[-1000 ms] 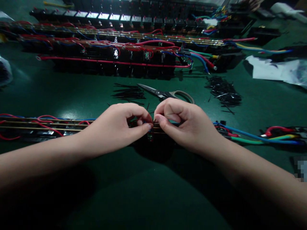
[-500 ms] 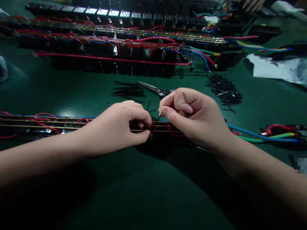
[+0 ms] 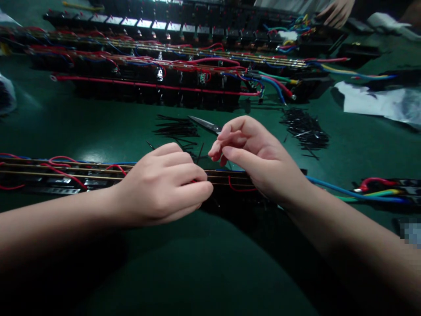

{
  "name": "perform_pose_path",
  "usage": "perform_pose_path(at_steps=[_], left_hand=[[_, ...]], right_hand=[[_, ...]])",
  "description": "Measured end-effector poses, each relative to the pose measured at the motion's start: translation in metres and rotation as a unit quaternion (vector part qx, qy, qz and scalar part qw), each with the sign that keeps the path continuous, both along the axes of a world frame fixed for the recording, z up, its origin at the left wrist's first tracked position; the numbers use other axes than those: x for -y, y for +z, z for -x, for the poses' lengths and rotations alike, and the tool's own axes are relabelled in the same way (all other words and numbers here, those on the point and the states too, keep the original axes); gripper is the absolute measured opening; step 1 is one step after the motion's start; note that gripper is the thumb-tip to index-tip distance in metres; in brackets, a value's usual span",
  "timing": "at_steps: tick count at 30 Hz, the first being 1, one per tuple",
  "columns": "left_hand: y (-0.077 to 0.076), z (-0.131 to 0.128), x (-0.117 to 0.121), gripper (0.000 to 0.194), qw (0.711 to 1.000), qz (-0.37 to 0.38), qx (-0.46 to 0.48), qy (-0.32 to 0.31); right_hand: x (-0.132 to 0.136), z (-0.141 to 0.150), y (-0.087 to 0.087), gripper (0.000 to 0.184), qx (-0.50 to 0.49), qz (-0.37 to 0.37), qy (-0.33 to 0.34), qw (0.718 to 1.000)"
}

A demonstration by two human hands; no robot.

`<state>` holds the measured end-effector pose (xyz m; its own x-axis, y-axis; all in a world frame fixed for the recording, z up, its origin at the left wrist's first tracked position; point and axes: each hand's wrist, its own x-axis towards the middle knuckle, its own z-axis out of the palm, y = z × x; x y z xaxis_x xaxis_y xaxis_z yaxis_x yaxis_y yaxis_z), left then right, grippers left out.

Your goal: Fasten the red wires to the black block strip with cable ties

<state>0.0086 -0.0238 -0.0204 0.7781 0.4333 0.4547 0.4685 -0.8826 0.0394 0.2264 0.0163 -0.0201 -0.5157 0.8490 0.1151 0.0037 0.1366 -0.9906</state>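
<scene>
The dark-green smooth surface (image 3: pixel 115 118) carries long, black, red-wired rows (image 3: pixel 194 99); your left grip (image 3: pixel 166 182) curls over the nearest row (image 3: pixel 95 172) (hold hidden); your right grip (image 3: pixel 253 149) is half-open, empty.

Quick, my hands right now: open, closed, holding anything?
Left hand: curled closed over the wired strip; whether it holds anything is hidden.
Right hand: loosely open, nothing visibly held.

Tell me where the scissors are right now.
In the head view, the scissors lie near the middle, on the green table by the right end of some black strips, their blades showing and the rest hidden behind the right hand.
</scene>
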Motion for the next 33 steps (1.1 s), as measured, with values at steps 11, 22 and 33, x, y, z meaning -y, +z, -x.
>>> perform_pose_path(at_steps=[11,22,33], left_hand=[[0.004,0.007,0.003,0.013,0.960,-0.208,-0.133,-0.132],[0.000,0.005,0.004,0.024,0.973,-0.167,-0.118,-0.104],[-0.001,0.008,0.001,0.026,0.982,-0.119,-0.091,-0.114]], right_hand=[[0.006,0.000,0.003,0.013,0.133,-0.153,0.037,0.978],[0.011,0.003,-0.003,0.016,0.231,-0.291,0.059,0.927],[0.011,0.003,-0.003,0.015,0.235,-0.283,0.083,0.926]])
